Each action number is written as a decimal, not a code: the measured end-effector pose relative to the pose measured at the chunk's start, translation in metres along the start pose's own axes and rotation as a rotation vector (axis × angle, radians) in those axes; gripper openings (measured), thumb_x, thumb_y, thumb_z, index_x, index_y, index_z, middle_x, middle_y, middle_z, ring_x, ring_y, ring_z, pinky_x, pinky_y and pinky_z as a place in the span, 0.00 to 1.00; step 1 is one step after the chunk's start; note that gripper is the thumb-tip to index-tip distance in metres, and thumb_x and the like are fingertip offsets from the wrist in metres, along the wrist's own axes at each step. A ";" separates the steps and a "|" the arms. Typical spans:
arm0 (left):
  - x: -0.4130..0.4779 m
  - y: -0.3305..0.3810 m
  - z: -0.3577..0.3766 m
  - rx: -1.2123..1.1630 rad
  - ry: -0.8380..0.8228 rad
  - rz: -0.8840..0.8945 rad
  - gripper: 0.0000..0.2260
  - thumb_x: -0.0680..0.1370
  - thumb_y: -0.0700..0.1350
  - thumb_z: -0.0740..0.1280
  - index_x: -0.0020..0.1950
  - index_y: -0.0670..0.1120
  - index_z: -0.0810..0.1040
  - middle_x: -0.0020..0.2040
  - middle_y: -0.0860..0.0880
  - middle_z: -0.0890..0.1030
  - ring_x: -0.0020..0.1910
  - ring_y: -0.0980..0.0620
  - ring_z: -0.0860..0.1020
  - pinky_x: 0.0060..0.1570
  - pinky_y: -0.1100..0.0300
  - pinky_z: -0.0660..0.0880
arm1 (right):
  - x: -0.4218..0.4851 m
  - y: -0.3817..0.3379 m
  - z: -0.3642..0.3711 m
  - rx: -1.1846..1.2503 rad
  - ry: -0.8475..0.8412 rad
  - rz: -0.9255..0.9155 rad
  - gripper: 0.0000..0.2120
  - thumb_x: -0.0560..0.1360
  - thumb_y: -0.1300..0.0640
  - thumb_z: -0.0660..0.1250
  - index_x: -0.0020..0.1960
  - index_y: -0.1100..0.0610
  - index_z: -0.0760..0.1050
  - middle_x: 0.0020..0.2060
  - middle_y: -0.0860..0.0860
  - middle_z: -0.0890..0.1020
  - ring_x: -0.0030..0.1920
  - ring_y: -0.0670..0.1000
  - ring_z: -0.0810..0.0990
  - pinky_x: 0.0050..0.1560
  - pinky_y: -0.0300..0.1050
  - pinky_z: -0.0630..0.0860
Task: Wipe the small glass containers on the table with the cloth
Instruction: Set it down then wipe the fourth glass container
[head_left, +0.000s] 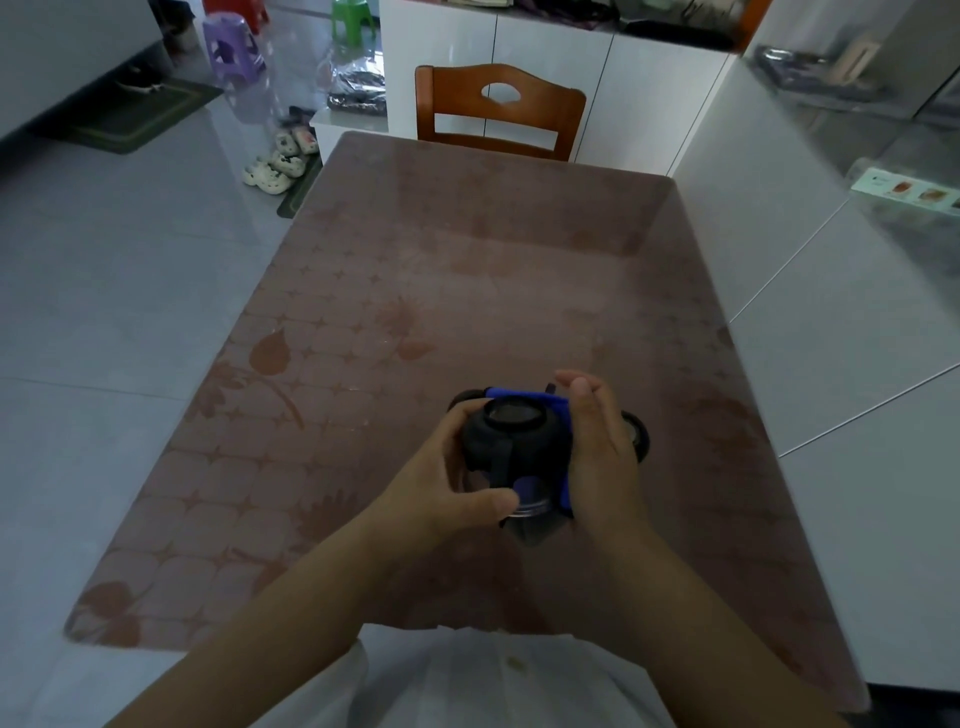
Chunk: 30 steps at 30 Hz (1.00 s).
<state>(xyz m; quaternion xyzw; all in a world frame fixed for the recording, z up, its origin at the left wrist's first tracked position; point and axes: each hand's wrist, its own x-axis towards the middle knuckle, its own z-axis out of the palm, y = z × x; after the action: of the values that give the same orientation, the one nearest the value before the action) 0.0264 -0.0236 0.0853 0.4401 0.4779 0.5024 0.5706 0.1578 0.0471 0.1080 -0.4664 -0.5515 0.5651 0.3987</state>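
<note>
Head view, looking down on a brown leaf-patterned counter (467, 291) that fills the centre of the frame.

In the lower centre, both hands meet around one small glass container (514, 414). It is raised just above the counter with its round mouth facing the camera. A cloth (524, 396), blue at the top edge and dark lower down, is wrapped about its body.

The left hand (447, 478) has its grip clamped on the wrapped container: the fingers curl round the left side and the thumb presses across the lower front. The right hand (597, 447) lies against the right side of the cloth with its grip apart, the fingers nearly straight and pointing to the top of the frame.

A clear glass rim (530, 513) shows beneath the bundle; whether it belongs to a separate vessel cannot be told.

Two further dark-edged containers stand on the counter. One (461, 400) is just behind the left fingers, and the other (638, 435) is partly hidden behind the right hand.

At upper centre, a wooden chair (501, 111) stands at the far end of the counter. In the upper left, a purple stool (234, 44) and pale shoes (280, 163) rest on the tiled floor.
</note>
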 end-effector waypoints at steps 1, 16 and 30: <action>-0.001 0.001 -0.001 -0.009 -0.013 0.004 0.43 0.57 0.63 0.78 0.67 0.49 0.67 0.66 0.47 0.74 0.63 0.50 0.76 0.57 0.56 0.77 | 0.003 0.002 -0.002 0.022 -0.026 0.030 0.10 0.80 0.51 0.53 0.53 0.51 0.72 0.49 0.54 0.78 0.45 0.52 0.80 0.40 0.39 0.79; -0.017 -0.017 -0.014 0.165 0.048 -0.080 0.40 0.58 0.54 0.80 0.65 0.54 0.65 0.63 0.53 0.75 0.61 0.62 0.75 0.56 0.70 0.72 | 0.002 0.057 -0.016 -0.292 -0.192 0.050 0.08 0.80 0.53 0.55 0.48 0.50 0.73 0.44 0.45 0.78 0.43 0.41 0.78 0.41 0.31 0.74; 0.011 -0.088 -0.087 0.837 0.703 -0.382 0.43 0.63 0.57 0.78 0.69 0.43 0.62 0.68 0.43 0.70 0.69 0.42 0.67 0.73 0.42 0.51 | -0.013 0.115 -0.049 -0.599 0.000 0.093 0.13 0.79 0.51 0.56 0.62 0.54 0.66 0.54 0.50 0.74 0.53 0.50 0.75 0.52 0.42 0.70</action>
<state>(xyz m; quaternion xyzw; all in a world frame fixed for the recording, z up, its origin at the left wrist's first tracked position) -0.0456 -0.0204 -0.0160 0.3408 0.8677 0.2748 0.2354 0.2155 0.0387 -0.0031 -0.5880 -0.6716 0.3950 0.2172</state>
